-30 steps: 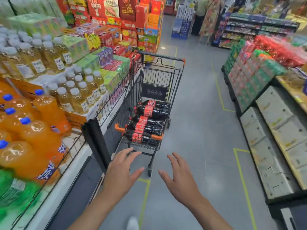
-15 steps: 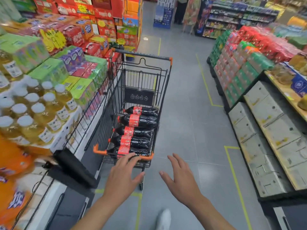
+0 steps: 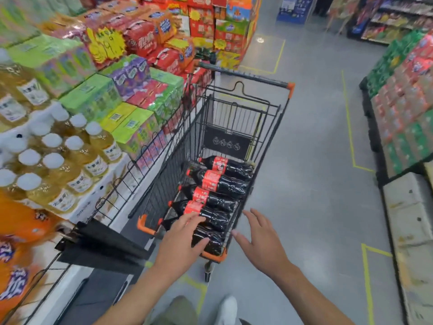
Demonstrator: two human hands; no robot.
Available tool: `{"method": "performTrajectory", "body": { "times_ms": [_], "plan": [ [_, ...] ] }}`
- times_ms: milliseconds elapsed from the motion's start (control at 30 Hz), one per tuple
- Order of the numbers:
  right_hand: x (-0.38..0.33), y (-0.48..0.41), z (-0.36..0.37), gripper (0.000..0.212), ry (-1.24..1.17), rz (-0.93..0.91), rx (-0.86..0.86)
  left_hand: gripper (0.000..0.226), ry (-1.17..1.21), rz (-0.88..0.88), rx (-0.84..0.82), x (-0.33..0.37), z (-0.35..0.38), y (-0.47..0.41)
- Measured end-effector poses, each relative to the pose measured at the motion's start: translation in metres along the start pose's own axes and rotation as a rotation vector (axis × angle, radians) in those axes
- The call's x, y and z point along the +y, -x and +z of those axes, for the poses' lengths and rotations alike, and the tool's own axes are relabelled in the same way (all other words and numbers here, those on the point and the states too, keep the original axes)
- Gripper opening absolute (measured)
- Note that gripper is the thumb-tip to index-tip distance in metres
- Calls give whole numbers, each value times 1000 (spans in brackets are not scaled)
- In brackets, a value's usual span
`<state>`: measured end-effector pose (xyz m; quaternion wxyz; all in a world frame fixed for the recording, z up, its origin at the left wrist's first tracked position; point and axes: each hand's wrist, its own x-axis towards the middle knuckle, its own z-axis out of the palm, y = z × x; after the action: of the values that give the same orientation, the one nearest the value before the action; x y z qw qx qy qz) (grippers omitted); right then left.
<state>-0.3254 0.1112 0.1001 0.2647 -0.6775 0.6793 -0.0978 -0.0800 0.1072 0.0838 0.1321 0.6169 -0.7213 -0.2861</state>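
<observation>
Cola-laden cart (image 3: pixel 178 174) — drinks shelf (image 3: pixel 121 181) hard left

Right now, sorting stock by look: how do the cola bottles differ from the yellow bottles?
Cola bottles are dark with red labels; yellow bottles are pale gold with white labels and caps. Cola bottles lie flat in the cart; yellow bottles stand upright on the shelf. Both are plastic drink bottles.

Single view, head-worn, wide-angle. Faces forward and steeply down along the aisle floor (image 3: pixel 304 184). Near field: left hand (image 3: pixel 181 240) and right hand (image 3: pixel 262 245), close beneath the lens; shopping cart (image 3: pixel 246 76) just beyond. Drink shelves (image 3: pixel 93 102) bend at the frame's left edge.
</observation>
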Motion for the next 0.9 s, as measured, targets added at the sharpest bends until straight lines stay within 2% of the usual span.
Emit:
{"method": "performTrajectory", "body": {
  "times_ms": [267,733,900],
  "plan": [
    [-13,-107,12,71,67,-59,-153,47,172,-187,26,-38,-11,-59],
    [-11,-233,14,73,118,-9,-264,55,323,-362,-145,-82,-10,-182],
    [7,-277,20,72,118,-19,-345,59,508,-555,-193,-86,4,-250]
  ]
}}
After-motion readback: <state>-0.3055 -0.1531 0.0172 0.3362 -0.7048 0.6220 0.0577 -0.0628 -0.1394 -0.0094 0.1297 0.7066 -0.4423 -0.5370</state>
